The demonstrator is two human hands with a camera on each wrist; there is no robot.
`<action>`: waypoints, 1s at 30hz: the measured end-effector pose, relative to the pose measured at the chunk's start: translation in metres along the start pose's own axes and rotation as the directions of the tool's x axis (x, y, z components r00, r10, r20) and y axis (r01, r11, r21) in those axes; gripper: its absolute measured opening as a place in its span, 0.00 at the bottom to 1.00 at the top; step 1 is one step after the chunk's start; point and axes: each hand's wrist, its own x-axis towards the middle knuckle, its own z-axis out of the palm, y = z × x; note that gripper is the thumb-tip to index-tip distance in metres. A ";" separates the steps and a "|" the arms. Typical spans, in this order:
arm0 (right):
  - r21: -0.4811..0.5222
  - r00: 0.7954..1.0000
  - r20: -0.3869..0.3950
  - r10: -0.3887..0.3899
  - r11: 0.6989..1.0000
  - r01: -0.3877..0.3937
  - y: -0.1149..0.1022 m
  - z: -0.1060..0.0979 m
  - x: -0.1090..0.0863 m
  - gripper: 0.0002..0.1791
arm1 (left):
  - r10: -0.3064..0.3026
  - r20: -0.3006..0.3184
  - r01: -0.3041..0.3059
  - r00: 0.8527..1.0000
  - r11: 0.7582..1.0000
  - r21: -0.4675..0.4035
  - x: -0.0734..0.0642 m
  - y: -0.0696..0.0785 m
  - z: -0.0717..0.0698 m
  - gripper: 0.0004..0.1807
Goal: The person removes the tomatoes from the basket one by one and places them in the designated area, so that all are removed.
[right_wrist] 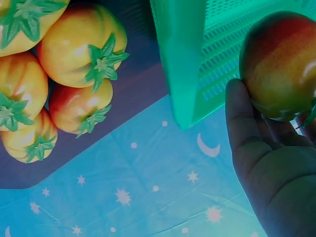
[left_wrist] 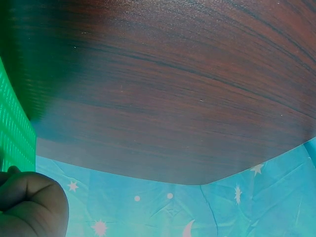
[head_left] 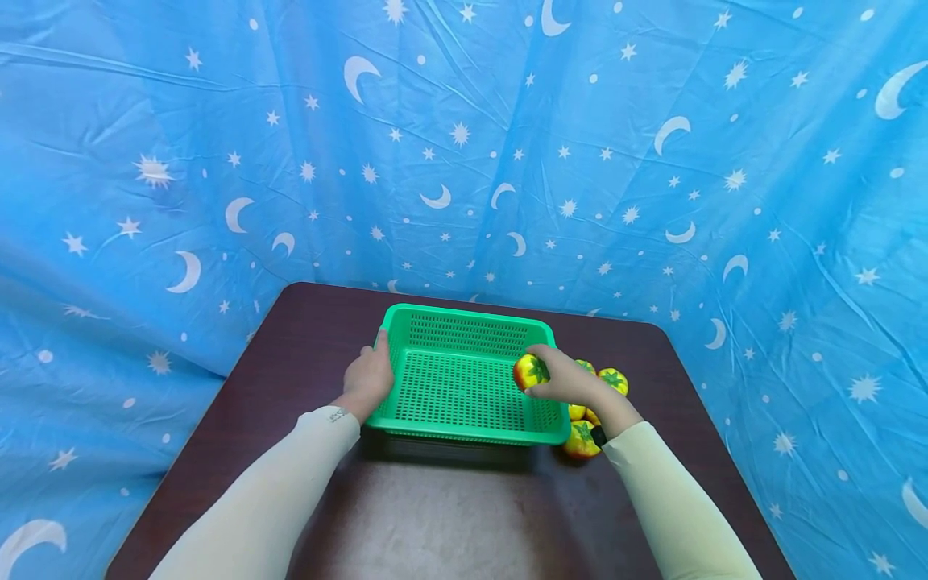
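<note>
A green plastic basket (head_left: pixel 464 395) with perforated walls sits on the table, its inside bare. My left hand (head_left: pixel 368 375) grips the basket's left rim; in the left wrist view only part of that hand (left_wrist: pixel 34 205) shows beside the green wall. Over the basket's right side, my right hand (head_left: pixel 558 375) holds a yellow-and-red tomato (head_left: pixel 529 371) with a green star-shaped calyx. The right wrist view shows this tomato (right_wrist: pixel 279 66) between the fingers, above the basket floor. Several similar tomatoes (right_wrist: pixel 81 44) lie clustered just outside the basket's right wall, partly hidden by my right arm in the head view.
The dark wood-grain table (head_left: pixel 304 338) has rounded back corners. A blue curtain (head_left: pixel 464 201) with white moons and stars surrounds it at the back and sides.
</note>
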 end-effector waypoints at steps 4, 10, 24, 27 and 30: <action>-0.018 1.000 -0.020 0.006 1.000 -0.007 0.004 -0.001 -0.003 0.43 | 0.002 -0.003 -0.002 1.000 1.000 0.003 0.000 0.000 0.001 0.37; -0.031 0.998 -0.056 0.029 0.999 -0.031 0.008 -0.006 -0.011 0.43 | 0.007 -0.004 -0.007 1.000 1.000 0.008 -0.001 0.000 0.001 0.36; 0.059 0.984 -0.145 0.102 0.994 -0.095 0.033 -0.017 -0.031 0.42 | 0.003 0.001 -0.003 1.000 1.000 0.009 -0.002 0.002 -0.001 0.37; 0.052 0.979 -0.163 0.119 0.992 -0.112 0.039 -0.018 -0.035 0.41 | 0.004 -0.003 -0.004 1.000 1.000 0.009 -0.002 0.001 -0.001 0.37; 0.054 0.974 -0.180 0.141 0.990 -0.133 0.045 -0.018 -0.038 0.41 | 0.003 -0.005 -0.003 1.000 1.000 0.007 -0.003 0.001 -0.001 0.37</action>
